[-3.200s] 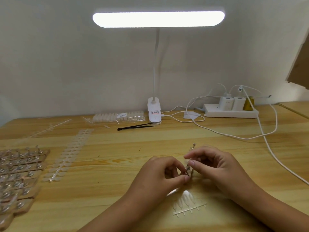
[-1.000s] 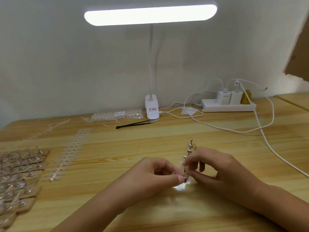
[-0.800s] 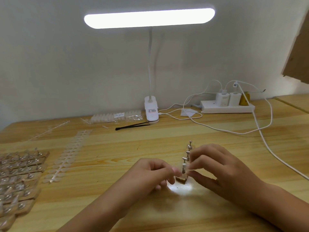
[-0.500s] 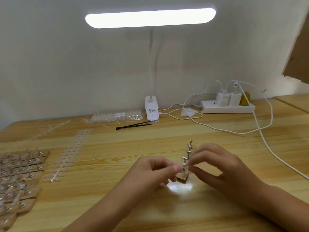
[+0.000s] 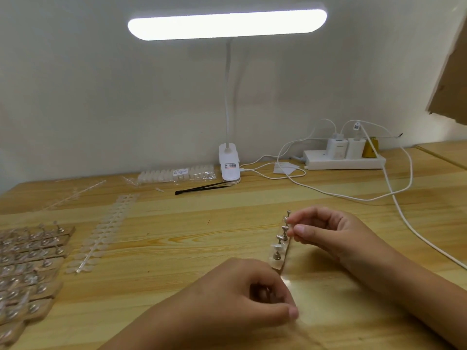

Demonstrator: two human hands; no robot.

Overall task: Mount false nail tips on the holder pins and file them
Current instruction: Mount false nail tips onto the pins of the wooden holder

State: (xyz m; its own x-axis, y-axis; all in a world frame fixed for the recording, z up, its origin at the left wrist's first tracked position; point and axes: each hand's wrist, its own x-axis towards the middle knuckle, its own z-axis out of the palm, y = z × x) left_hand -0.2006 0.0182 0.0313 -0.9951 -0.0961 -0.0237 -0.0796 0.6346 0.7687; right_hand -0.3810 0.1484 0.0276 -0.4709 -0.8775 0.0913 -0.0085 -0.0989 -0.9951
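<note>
Head cam, looking down on the wooden table [image 5: 192,251]. R hand [image 5: 328,236] sits centre-right, thumb & index fingertips [image 5: 300,229] pinching the upper end of the pin holder [image 5: 285,256], other fingers curled in behind. Holder's a short brown strip tipped up on edge, lower end down by the table, upper end raised, w/ a row of metal pins [image 5: 279,238] poking out to the left. One pin low in the row carries a clear nail tip [image 5: 275,247]; the pins above it look bare. L hand [image 5: 252,296] is just below the holder's lower end, fingers curled tight, thumb pressed toward the index finger. There's a small metallic glint inside the curl, but can't tell what it's holding, if anything. Over on the left edge, rows of more holders [image 5: 30,261] w/ tips lie flat side by side. Next to them runs a long strip of clear tips [image 5: 106,228], laid diagonally. At the back against the wall: a bag of tips [image 5: 177,174], black tweezers [image 5: 202,188], the clip base of the desk lamp [image 5: 228,165] w/ its light bar lit overhead, & a white power strip [image 5: 343,163] w/ chargers plugged in. White cables [image 5: 404,223] trail across the right side of the table.
</note>
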